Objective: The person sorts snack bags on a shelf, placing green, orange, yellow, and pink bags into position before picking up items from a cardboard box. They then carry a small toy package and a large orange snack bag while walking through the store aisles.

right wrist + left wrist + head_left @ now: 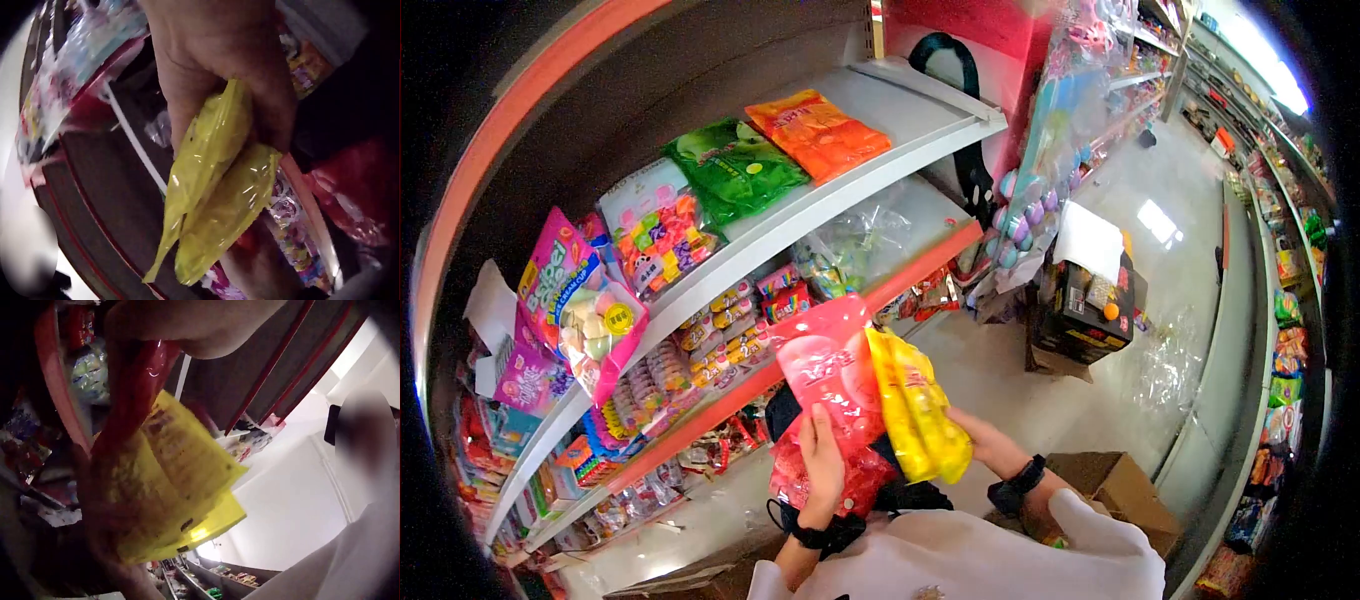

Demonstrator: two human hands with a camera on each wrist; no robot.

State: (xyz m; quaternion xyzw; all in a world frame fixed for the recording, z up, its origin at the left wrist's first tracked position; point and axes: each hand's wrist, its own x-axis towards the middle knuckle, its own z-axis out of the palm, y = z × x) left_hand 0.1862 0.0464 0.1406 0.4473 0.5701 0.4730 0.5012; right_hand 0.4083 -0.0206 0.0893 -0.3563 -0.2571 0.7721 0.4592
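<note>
In the head view, my left hand holds a pink bag, its fingers lying over the front; a red bag hangs just below. Beside the pink bag, my right hand grips yellow bags by their right side. The right wrist view has two yellow bags hanging from the right hand, between thumb and fingers. In the left wrist view, yellow bags spread below a red bag at the left hand, whose fingertips are hard to see.
A shelf carries an orange bag, a green bag and other candy bags. Lower shelves hold many small packs. A black box and an open carton stand on the floor to the right, near loose plastic wrap.
</note>
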